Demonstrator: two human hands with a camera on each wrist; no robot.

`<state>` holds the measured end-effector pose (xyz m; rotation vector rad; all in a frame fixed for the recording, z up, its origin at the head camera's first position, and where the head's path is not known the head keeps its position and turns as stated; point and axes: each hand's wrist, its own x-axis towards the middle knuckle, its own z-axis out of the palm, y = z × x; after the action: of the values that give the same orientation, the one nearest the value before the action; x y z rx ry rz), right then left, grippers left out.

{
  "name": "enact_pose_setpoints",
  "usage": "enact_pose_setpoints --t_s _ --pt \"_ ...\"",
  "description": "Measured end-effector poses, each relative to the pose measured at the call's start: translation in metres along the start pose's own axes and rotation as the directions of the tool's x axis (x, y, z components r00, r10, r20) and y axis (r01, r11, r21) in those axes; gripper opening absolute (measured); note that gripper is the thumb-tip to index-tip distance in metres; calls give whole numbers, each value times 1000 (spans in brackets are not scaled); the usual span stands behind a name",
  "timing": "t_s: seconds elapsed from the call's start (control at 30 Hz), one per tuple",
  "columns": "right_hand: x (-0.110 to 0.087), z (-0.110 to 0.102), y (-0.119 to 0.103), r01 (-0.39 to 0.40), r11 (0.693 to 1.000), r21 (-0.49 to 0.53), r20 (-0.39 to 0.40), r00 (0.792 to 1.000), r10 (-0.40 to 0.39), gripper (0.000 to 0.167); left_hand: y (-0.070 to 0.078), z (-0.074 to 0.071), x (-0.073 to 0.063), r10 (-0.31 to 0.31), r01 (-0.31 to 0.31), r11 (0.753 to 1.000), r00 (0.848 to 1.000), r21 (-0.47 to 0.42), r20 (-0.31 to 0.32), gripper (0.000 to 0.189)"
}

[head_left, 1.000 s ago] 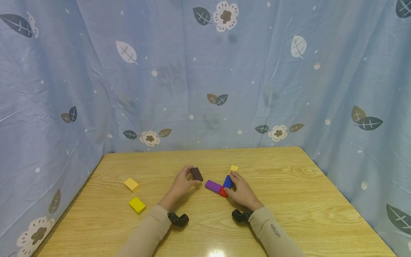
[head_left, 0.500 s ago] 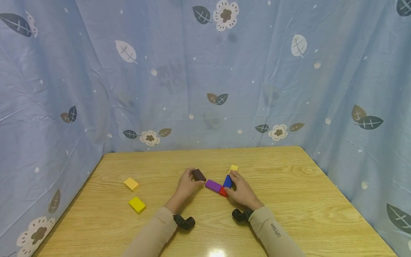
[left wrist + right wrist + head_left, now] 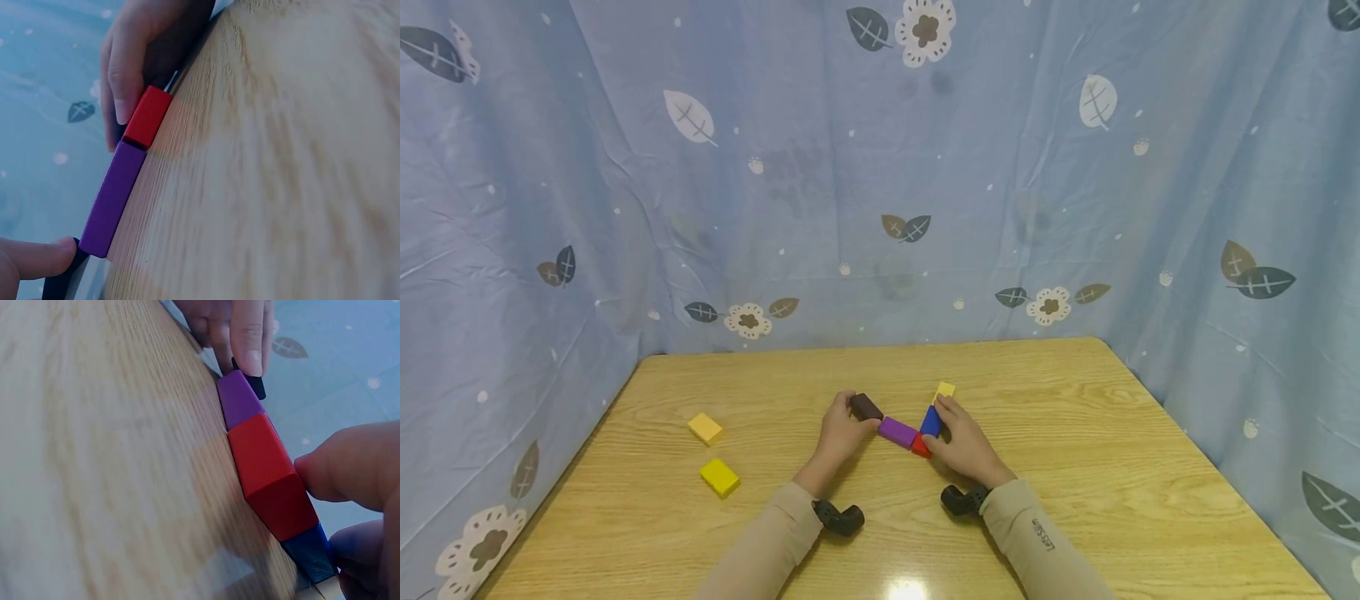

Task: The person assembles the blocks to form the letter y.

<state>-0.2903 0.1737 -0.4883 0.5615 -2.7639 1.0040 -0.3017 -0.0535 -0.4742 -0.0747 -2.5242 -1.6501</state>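
My left hand [image 3: 841,429] pinches a dark brown block [image 3: 867,407] between thumb and fingers, its end right at the purple block [image 3: 897,432]. A red block [image 3: 921,446] adjoins the purple one at the bend of a V-shaped row. From there a blue block [image 3: 931,422] leads up to a pale yellow block [image 3: 945,389], partly covered by fingers. My right hand [image 3: 964,444] rests along this side, thumb touching the red block and fingers at the blue and pale yellow ones. In the right wrist view, the right thumb [image 3: 340,465] presses the red block's side.
Two loose blocks lie on the left of the wooden table [image 3: 1075,467]: a light orange-yellow one [image 3: 705,429] and a bright yellow one [image 3: 720,477]. A patterned blue curtain [image 3: 820,167] surrounds the table's back and sides.
My left hand has moved right with the dark brown block, bringing it from a gap away up to the purple block's end. My right hand has stayed in place.
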Motion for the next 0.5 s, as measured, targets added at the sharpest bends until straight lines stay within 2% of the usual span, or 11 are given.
enact_pose_setpoints --t_s 0.33,0.5 --pt "-1 -2 -2 -3 1000 2 6 1000 3 67 -3 1 1 3 -3 999 1000 45 -2 70" --pt "-1 -2 -3 -4 1000 7 6 1000 4 67 -3 1 1 25 -24 994 1000 108 -4 69"
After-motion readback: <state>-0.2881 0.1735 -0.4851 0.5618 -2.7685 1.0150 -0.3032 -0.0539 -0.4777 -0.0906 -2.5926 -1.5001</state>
